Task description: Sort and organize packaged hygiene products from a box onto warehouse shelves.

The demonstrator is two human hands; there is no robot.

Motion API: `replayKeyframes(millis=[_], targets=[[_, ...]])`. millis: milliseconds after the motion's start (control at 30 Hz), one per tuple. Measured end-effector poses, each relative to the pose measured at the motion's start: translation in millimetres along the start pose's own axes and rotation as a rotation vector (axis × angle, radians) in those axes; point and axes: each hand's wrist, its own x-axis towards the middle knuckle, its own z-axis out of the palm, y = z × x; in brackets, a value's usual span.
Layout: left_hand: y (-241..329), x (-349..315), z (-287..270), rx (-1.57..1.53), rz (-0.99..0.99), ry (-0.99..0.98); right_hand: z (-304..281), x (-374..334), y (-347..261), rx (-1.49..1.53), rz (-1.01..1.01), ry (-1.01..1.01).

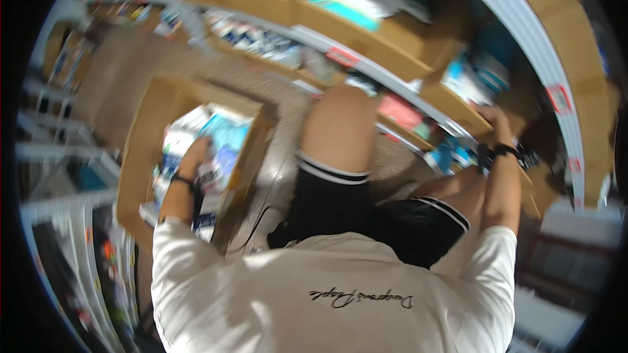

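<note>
To my left, a cardboard box (140, 137) stands on the floor, holding several blue, white and dark packets (229, 132). My left hand (198, 155) is down among them; its fingers are smeared, so what they touch cannot be made out. On the right, my right hand (495, 121) is at the rim of a cardboard shelf bin (451, 106), fingers bent over its front wall. White and blue packages (461, 78) lie in that bin, close to the fingertips. Blur hides finer detail.
Shelving with a pale metal edge (392, 78) curves ahead and to the right, carrying cardboard bins of packages. Pink packages (400, 112) sit on a lower level. Another rack (72, 209) stands at the left. My bent knee (337, 124) rises between the box and shelves.
</note>
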Motion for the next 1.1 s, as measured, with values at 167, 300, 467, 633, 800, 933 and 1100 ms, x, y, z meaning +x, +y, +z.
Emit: replayKeyframes(millis=[167,300,467,633,800,933,1100], targets=[[-49.8,-28.9,11.3,-0.034,-0.120,-0.064,6.1,3.5,-24.0,-0.143,-0.088,0.051],[1.3,-3.4,-16.5,0.010,-0.118,-0.146,-32.6,-52.4,-28.2,-0.129,0.011,0.154],[-5.5,-15.8,-15.9,0.089,-0.180,-0.162,-72.8,-77.6,-44.3,0.152,0.088,-0.038],[1.6,-20.3,-16.0,0.080,-0.129,-0.047,-86.6,-150.1,-66.4,0.012,-0.131,0.126],[3.2,-16.7,-19.2,0.137,-0.186,-0.117,-47.8,-142.2,-53.2,-0.202,-0.163,0.499],[3.1,-14.2,-16.5,0.145,-0.211,-0.053,-20.1,-116.5,-51.1,-0.393,0.061,0.387],[10.2,-23.3,-24.1,0.185,-0.222,-0.103,-21.4,-123.9,-72.9,-0.445,0.028,0.470]])
